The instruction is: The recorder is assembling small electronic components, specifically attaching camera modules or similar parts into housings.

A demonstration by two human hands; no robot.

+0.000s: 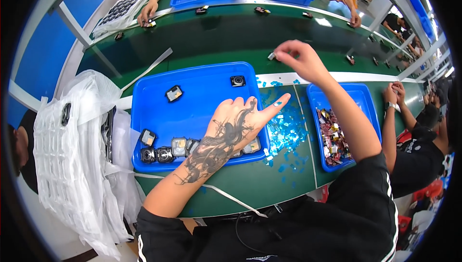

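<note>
My left hand (236,120) is over the right side of a blue tray (192,117), one digit stretched toward the right with a small bit of blue film (277,103) on it. Its other fingers curl downward and are partly hidden; nothing shows in them. Out over the green conveyor belt (207,35), my right hand (301,58) has its fingertips pinched on a small silvery part (272,56). Inside the blue tray are black square-framed camera-like modules, a lone one (237,80) at the far right, another (174,93) tilted, and several along the near edge.
Shiny blue film pieces (288,127) litter the green table between the tray and a smaller blue tray (313,91) of small reddish and yellow parts. White plastic-wrapped blister trays (62,165) stand at left. Co-workers' hands (149,14) work across the belt; another person (414,141) sits at right.
</note>
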